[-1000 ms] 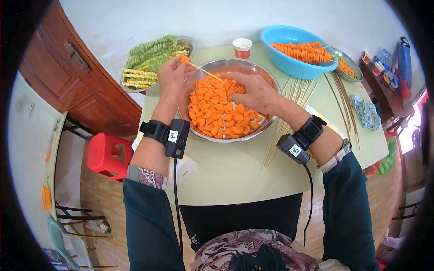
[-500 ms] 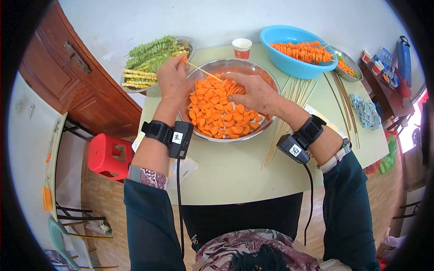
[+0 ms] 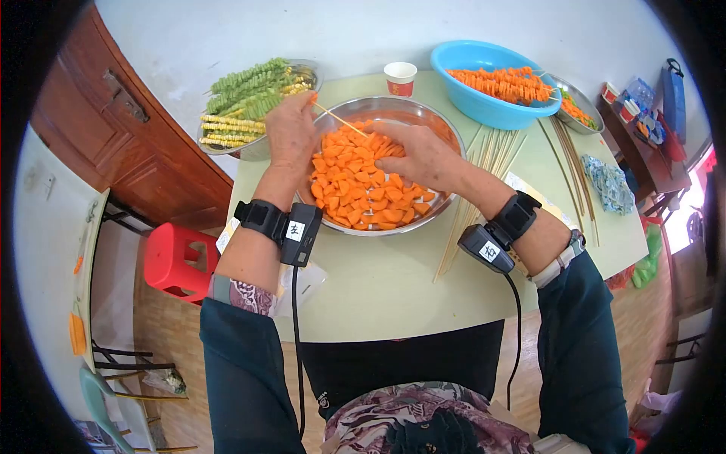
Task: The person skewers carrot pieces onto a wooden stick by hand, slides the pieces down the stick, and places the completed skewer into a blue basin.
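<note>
Tray: metal, at the table's left, heaped with green skewers and, nearer me, yellow skewers.
Left hand: pinching a carrot piece at one end of a stick. Compared with a second ago it has turned, showing me more of its back and less of its fingers. I judge that as a changed hold on the piece, with the work at the stick otherwise much as it was.
Bowl: steel, mid-table, full of loose cut carrots; the stick slants over them, between the hands.
Cup: paper, upright behind the bowl.
Right hand: bent over the carrots near the stick's other end, about where it was. Its fingertips are hidden, so I can't tell whether it grips anything.
Loose sticks: lying right of the bowl, partly under the right forearm.
Tub: blue, holding orange skewers.
Small bowl: just beside the tub, with orange and green bits inside.
</note>
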Demonstrator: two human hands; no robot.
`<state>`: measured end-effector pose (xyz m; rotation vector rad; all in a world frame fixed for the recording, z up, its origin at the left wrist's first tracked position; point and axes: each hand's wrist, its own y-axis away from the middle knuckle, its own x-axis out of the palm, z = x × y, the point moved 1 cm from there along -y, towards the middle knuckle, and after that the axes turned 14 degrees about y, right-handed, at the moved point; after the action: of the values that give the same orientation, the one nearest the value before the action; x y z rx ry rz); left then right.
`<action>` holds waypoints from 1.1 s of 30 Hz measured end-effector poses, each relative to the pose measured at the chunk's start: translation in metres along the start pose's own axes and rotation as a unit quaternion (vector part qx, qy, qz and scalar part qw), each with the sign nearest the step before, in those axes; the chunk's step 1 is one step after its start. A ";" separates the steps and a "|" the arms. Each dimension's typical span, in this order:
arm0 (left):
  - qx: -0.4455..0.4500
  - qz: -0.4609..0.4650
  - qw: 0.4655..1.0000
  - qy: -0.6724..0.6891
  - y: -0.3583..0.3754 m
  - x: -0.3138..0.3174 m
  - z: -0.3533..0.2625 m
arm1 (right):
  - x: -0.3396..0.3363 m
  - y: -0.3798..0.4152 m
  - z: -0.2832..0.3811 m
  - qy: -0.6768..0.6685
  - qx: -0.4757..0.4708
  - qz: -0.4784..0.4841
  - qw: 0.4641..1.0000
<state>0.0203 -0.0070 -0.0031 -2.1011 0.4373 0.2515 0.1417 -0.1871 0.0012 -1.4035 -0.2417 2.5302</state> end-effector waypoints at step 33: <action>-0.077 0.284 0.924 0.242 0.015 0.020 -0.029 | -0.007 -0.005 0.001 -0.088 0.044 -0.052 0.994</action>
<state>0.0330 -0.0426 -0.0060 -2.1347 1.3696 0.0916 0.1451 -0.1840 0.0091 -1.1072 -0.2244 2.5462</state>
